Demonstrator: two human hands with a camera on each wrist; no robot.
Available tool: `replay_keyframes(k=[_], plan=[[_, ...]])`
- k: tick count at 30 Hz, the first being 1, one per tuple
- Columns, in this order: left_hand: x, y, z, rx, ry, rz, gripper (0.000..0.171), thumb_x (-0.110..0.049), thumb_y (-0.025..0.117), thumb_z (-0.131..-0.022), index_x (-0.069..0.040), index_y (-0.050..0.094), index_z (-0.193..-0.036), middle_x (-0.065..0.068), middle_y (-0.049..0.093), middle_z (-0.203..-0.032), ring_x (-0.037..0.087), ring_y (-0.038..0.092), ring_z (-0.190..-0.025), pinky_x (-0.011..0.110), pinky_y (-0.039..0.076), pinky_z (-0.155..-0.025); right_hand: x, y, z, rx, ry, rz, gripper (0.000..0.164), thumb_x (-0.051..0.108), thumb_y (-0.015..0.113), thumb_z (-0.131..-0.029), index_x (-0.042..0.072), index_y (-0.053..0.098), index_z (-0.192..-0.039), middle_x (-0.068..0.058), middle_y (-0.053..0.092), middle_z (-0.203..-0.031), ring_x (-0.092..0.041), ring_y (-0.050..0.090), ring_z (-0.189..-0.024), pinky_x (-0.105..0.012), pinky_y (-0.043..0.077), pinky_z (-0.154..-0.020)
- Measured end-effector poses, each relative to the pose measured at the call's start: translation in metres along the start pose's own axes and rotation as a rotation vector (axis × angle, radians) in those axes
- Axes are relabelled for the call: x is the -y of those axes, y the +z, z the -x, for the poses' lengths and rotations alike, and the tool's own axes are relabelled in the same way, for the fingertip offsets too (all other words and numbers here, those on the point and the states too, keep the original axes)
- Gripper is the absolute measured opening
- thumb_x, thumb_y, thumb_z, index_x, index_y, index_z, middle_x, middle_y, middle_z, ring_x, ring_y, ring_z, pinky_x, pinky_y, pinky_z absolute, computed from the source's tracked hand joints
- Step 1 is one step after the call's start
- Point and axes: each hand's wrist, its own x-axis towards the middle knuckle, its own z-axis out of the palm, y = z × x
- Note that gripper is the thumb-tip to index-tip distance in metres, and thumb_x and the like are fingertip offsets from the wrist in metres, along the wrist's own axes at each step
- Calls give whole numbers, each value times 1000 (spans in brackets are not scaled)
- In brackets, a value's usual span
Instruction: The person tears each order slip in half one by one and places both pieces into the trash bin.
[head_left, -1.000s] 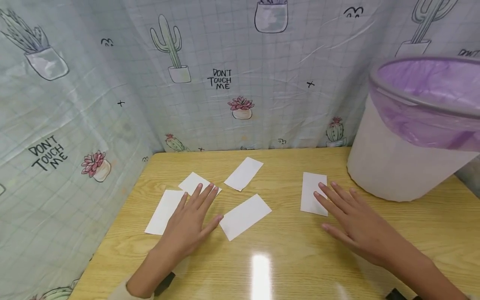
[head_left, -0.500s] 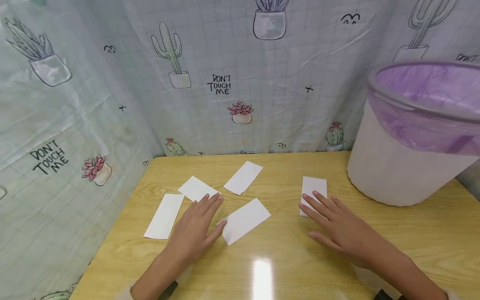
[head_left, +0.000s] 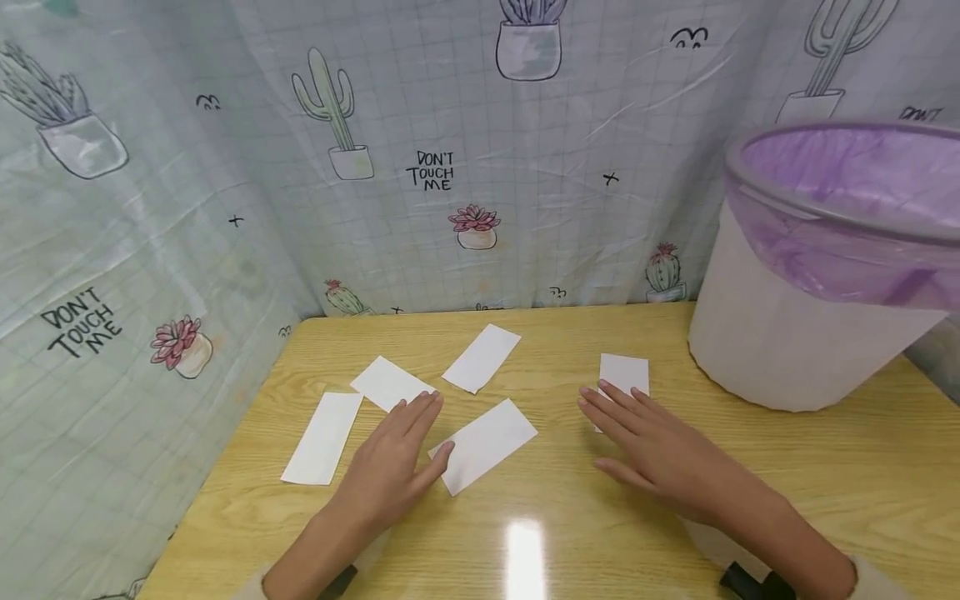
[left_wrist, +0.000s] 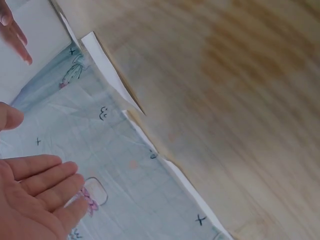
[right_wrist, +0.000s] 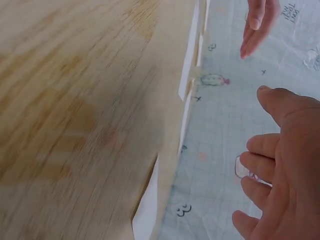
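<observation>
Several white rectangular slips of paper lie flat and apart on the wooden table. My left hand (head_left: 390, 462) hovers over the wood, palm down, fingers straight and holding nothing. Its nearest slips are a slanted paper slip (head_left: 491, 442) by the thumb and another paper slip (head_left: 390, 382) just beyond the fingertips. The right hand (head_left: 663, 446), likewise raised and holding nothing, partly covers the lone right-hand paper slip (head_left: 624, 375). Both wrist views show a gap between the hands and the tabletop. Farther out are a left paper slip (head_left: 321, 437) and a back paper slip (head_left: 482, 358).
A white bin (head_left: 795, 333) with a purple liner (head_left: 840, 250) stands at the right on the table (head_left: 570, 517). A cactus-print sheet (head_left: 525, 225) hangs behind the table and along its left side. Light glares off the front of the wood.
My right hand has drifted left over its slip, its fingers drawing closer together. The left hand has shifted only slightly, with its fingers closer together too. The slips stay in place.
</observation>
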Motion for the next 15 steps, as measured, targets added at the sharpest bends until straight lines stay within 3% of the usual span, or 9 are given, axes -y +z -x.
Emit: replay_keyframes(k=[5,11,15], plan=[[-1,2,1,39,-24,62,55,-29,68,-99,0,54,-144,14,53,-149,33,51,-137,46,42,-110,5,6,-10,32,-15,15,67,44,49,-107,4,32,-159,-10,28,-166,-30,26,-153,-32,10,-125],[0,2,2,31,-55,103,55,-28,69,-98,0,55,-144,13,53,-150,35,51,-137,49,45,-107,7,7,-23,20,-50,11,68,42,55,-105,5,33,-159,-11,29,-165,-31,27,-152,-49,33,-117],[-1,4,1,65,-52,126,58,-31,70,-97,-3,54,-145,12,53,-149,32,52,-136,49,47,-106,7,9,-33,83,-120,4,62,34,61,-103,7,41,-155,-12,35,-163,-33,33,-149,-54,35,-115]])
